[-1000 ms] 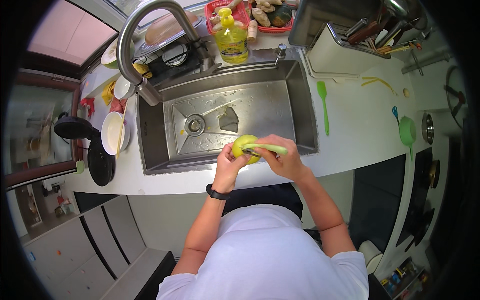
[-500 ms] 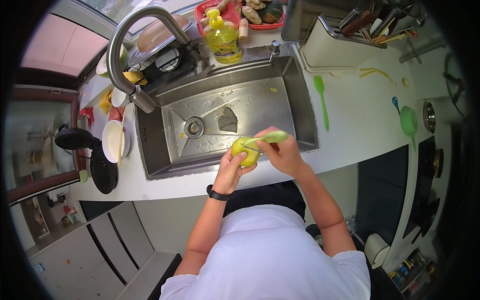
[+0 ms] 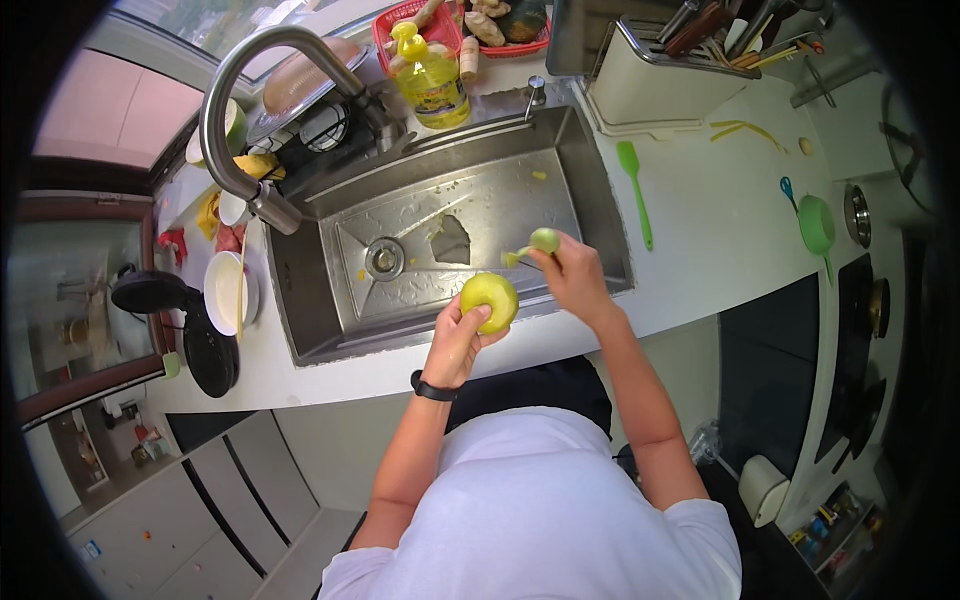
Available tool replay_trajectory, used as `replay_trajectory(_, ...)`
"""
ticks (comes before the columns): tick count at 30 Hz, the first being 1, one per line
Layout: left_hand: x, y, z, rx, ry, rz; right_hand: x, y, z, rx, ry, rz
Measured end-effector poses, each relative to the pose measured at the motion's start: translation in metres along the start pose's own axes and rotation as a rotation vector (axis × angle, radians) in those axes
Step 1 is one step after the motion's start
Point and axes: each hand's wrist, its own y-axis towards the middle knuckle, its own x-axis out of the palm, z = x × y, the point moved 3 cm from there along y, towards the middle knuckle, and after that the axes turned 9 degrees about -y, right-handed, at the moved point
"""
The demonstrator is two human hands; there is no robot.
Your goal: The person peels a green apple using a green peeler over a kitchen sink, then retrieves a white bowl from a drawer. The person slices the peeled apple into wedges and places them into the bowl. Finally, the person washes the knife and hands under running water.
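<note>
My left hand grips a round yellow-green fruit, perhaps an apple, over the near edge of the sink. My right hand is closed around a peeler with a pale green handle, held to the right of the fruit and apart from it. Under both hands is the steel sink, where a dark, flat, angular piece lies on the wet bottom near the drain.
A curved faucet arches over the sink's left side. Behind stands a yellow soap bottle. A white bowl with chopsticks sits left; a green spatula lies right, near the utensil holder.
My right hand has drawn the peeler off the fruit, moving right and tilting it. The left hand keeps hold of the fruit, whose top now shows more fully. The view has shifted slightly.
</note>
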Motion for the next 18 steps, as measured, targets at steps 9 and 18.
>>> replay_trajectory(9,0.008,-0.001,0.000,-0.035,-0.142,-0.062,-0.009,-0.003,-0.049,-0.044,0.330,-0.093)
replay_trajectory(18,0.021,-0.010,0.006,0.059,0.253,0.000,-0.015,-0.003,-0.057,-0.342,0.143,-0.059)
